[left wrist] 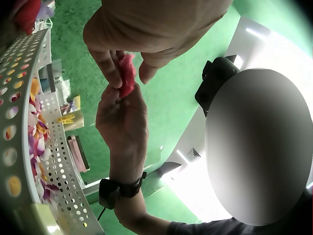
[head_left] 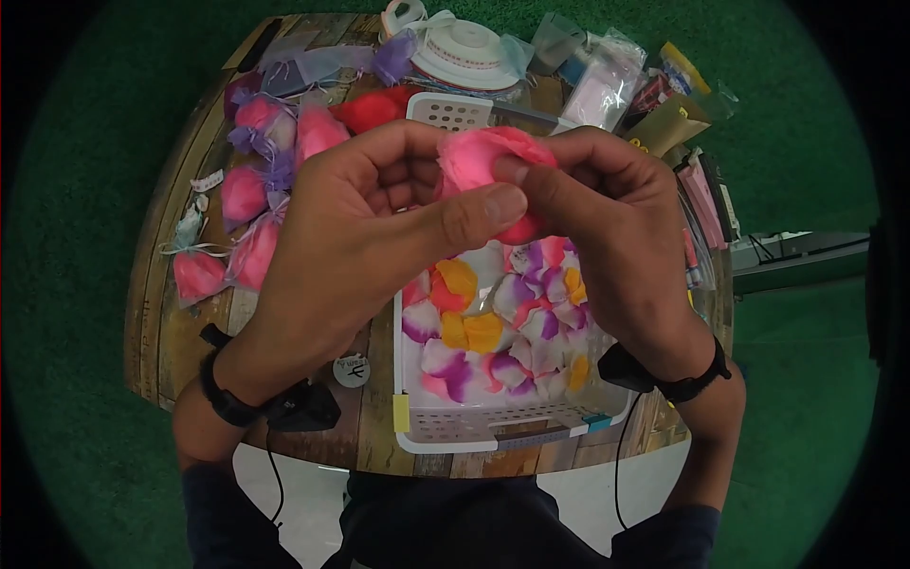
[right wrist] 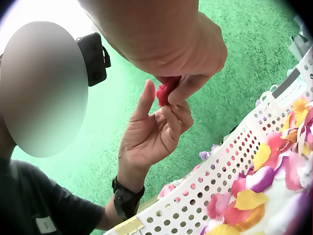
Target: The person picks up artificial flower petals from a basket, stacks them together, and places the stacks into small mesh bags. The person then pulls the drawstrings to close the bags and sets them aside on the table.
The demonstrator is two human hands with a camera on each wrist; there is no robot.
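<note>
Two hands: both are above the basket and meet at one soft, bright-pink bundle of thin petal-like layers [head_left: 483, 155].
Left hand [head_left: 358, 223]: fingers are bent and hold the left side of the bundle; the thumb lies almost straight across its front.
Right hand [head_left: 616, 218]: thumb and forefinger are closed together and pinch the bundle from the right side.
Basket below: white plastic rectangular basket with round holes [head_left: 399, 332], standing on the brown wooden-plank table [head_left: 166, 351].
Inside basket: many loose petals in pink, white, purple and yellow [head_left: 531, 318], spread over one another.
Table, left side: several small sheer pouches with pink filling [head_left: 244, 196], lying close together.
Table, far side: flat round white roll of ribbon [head_left: 464, 52]; to the right of it, shiny clear plastic packets [head_left: 607, 90].
Wrists: each wears a black strap with a small black camera [head_left: 305, 408].
Floor: green, carpet-like surface [head_left: 796, 446].
</note>
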